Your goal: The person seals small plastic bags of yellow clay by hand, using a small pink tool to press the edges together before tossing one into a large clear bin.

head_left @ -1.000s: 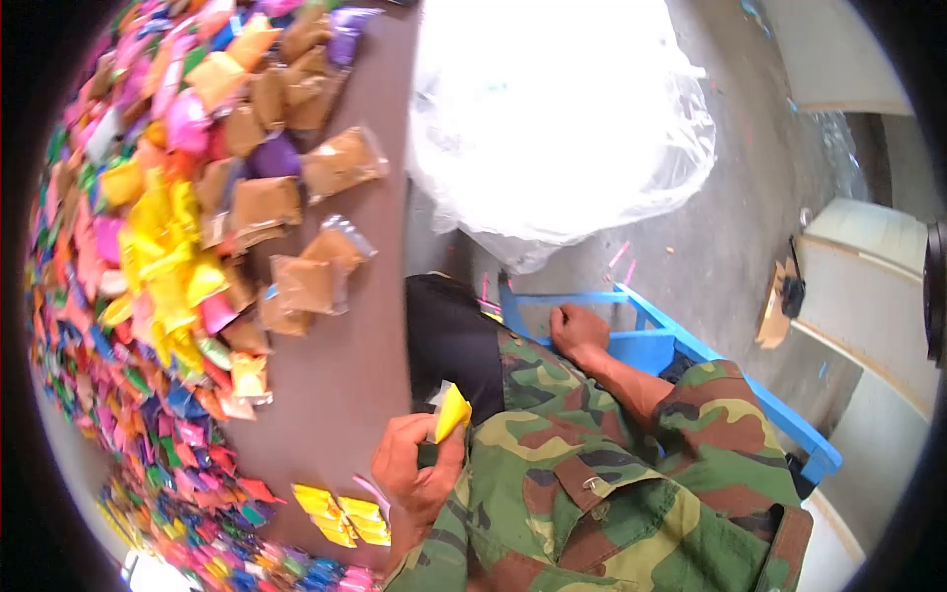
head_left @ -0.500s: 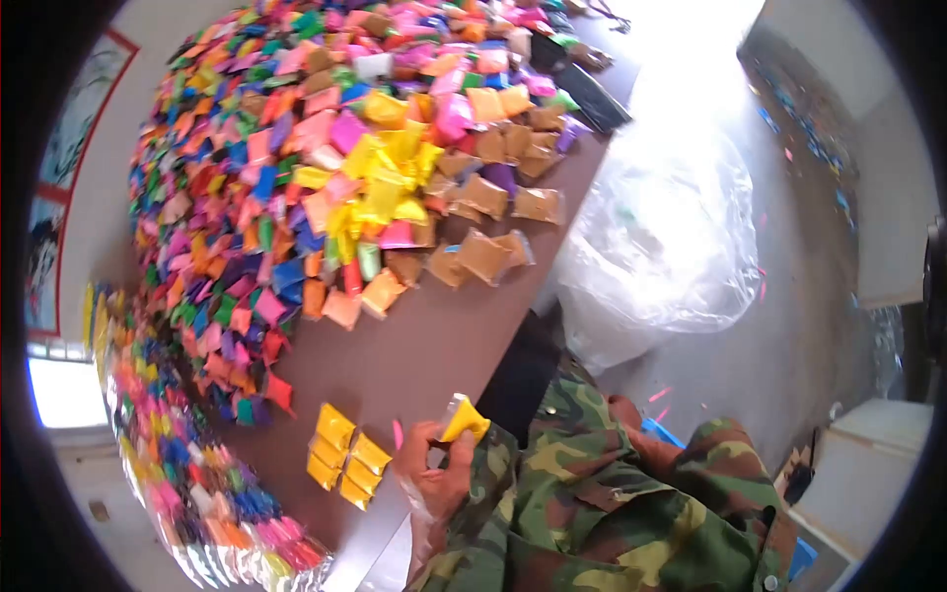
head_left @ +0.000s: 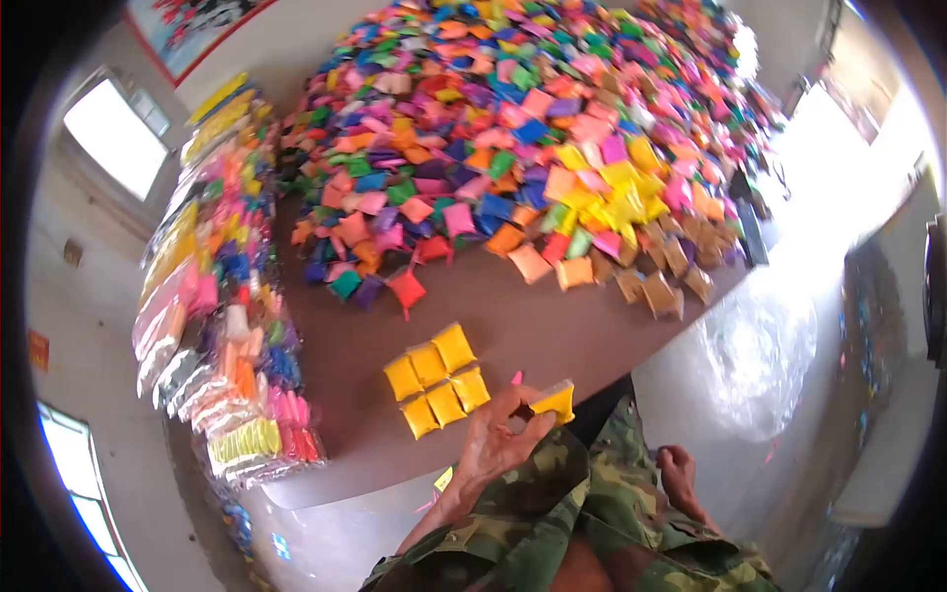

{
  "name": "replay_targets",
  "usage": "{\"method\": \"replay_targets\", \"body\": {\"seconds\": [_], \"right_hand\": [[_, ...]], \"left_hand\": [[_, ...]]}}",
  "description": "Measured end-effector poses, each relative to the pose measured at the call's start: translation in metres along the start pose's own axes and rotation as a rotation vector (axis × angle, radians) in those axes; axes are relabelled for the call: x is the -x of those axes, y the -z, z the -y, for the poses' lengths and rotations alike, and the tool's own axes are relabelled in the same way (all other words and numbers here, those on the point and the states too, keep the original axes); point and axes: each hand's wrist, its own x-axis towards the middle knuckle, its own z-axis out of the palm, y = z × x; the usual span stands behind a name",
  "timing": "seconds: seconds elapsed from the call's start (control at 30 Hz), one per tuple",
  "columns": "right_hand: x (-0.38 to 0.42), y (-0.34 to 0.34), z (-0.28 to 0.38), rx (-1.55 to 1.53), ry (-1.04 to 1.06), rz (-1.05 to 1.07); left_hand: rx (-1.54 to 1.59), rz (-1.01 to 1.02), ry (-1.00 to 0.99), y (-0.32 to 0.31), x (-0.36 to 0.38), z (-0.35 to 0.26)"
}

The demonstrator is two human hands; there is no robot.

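Observation:
My left hand (head_left: 505, 436) is at the table's front edge, its thumb and fingers pinching a small yellow packet (head_left: 554, 403) with a clear sealed edge. To its left, several yellow packets (head_left: 427, 365) lie flat on the brown table (head_left: 345, 414), side by side in two rows. A small pink piece (head_left: 517, 378) shows just beyond my left fingers. Down beside my leg, below the table's level, my right hand (head_left: 679, 469) has its fingers curled; whatever they may hold is hidden.
A big heap of mixed coloured packets (head_left: 473, 148) covers the table's far side, with yellow packets (head_left: 621, 197) and brown packets (head_left: 661, 291) at its near right. Bundled packets in clear bags (head_left: 237, 326) line the left edge. A large clear plastic bag (head_left: 755, 365) stands right of the table.
My view has swung left and levelled, so the heap and the bagged bundles show more fully. My left hand still holds the yellow packet near the rows; my right hand stays low.

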Motion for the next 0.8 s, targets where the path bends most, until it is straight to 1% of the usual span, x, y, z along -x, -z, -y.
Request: {"method": "replay_targets", "body": {"seconds": [0.07, 0.1, 0.13, 0.2, 0.27, 0.33, 0.37, 0.4, 0.5, 0.53, 0.6, 0.63, 0.67, 0.77, 0.8], "right_hand": [[0.000, -0.012, 0.072, -0.163, 0.056, 0.283], [-0.002, -0.022, 0.112, -0.151, 0.222, 0.483], [0.009, -0.022, 0.188, 0.107, 0.367, 0.598], [0.000, -0.048, 0.248, -0.017, 0.359, 0.792], [-0.026, -0.085, 0.279, -0.086, 0.584, 0.742], [-0.024, -0.114, 0.321, -0.353, 0.501, 0.762], [-0.021, -0.120, 0.339, -0.382, 0.474, 0.829], [-0.017, -0.126, 0.352, -0.413, 0.444, 0.897], [-0.015, -0.152, 0.354, -0.452, 0.470, 1.071], [-0.008, -0.157, 0.349, -0.505, 0.424, 1.109], [0.002, -0.163, 0.340, -0.618, 0.335, 1.173], [0.001, -0.165, 0.335, -0.583, 0.365, 1.144], [0.000, -0.168, 0.327, -0.549, 0.392, 1.113], [0.001, -0.163, 0.317, -0.438, 0.472, 0.995], [0.000, -0.160, 0.317, -0.399, 0.504, 0.951]], "left_hand": [[0.153, -0.057, 0.140, 0.008, 0.006, 0.003], [0.231, -0.074, 0.207, 0.013, 0.004, 0.002], [0.264, -0.080, 0.263, 0.021, 0.002, -0.012], [0.316, -0.157, 0.164, 0.032, 0.002, -0.015], [0.363, -0.224, 0.115, 0.040, 0.008, -0.018], [0.396, -0.253, 0.100, 0.051, 0.011, -0.025], [0.419, -0.267, 0.099, 0.053, 0.013, -0.026], [0.377, -0.284, 0.070, 0.055, 0.015, -0.022], [0.209, -0.368, 0.120, 0.055, 0.022, -0.001], [0.171, -0.425, 0.094, 0.051, 0.021, 0.003], [-0.018, -0.476, 0.072, 0.047, 0.024, 0.010], [-0.117, -0.492, 0.057, 0.046, 0.025, 0.012], [-0.146, -0.515, 0.053, 0.043, 0.024, 0.012], [-0.190, -0.457, 0.067, 0.036, 0.026, 0.015], [-0.078, -0.453, 0.103, 0.034, 0.024, 0.017]]}}
